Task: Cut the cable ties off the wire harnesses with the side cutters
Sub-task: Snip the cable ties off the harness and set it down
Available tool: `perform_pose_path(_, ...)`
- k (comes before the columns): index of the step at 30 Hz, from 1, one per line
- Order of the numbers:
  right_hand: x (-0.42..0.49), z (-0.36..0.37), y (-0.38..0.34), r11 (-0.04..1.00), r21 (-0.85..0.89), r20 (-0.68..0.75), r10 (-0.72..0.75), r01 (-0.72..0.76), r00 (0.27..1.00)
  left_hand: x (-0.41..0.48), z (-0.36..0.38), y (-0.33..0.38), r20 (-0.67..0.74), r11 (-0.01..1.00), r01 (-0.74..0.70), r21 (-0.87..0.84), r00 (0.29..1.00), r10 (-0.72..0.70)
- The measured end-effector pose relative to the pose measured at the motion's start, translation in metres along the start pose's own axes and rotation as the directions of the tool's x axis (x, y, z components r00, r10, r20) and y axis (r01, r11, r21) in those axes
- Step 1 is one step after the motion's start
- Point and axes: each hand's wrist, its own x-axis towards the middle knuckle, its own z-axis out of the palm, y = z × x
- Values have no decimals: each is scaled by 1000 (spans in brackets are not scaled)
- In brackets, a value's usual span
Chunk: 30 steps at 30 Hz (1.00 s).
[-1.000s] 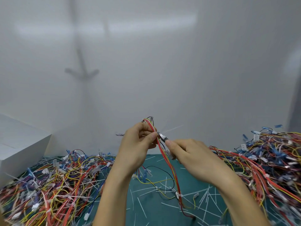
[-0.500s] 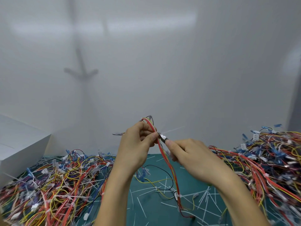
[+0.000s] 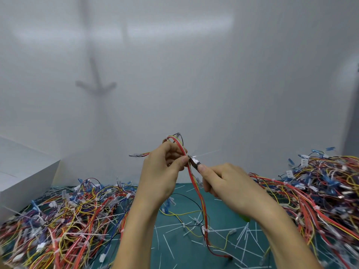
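A red-and-yellow wire harness (image 3: 196, 184) is held up above the tabletop (image 3: 219, 210), pinched near its top by the curled fingers of the left hand (image 3: 163, 175). Just right of the harness, the side cutters (image 3: 194, 162) are gripped in the right hand (image 3: 229, 183), their tip set against the harness where a blurred white cable tie (image 3: 208, 153) sticks out. A cut is judged to be in hand. Next, the tie alone must be nipped and the wires spared.
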Motion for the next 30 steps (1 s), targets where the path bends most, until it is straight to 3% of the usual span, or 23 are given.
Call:
perform_pose_path(27,0,2,0,999,47,-1,19,-19,1000,0,0,-3,13,999,-35,2,999,35)
perform_pose_path(30,2,3,0,988,148,37,47,-52,998,0,-1,-3,15,999,-24,-26,1000,24)
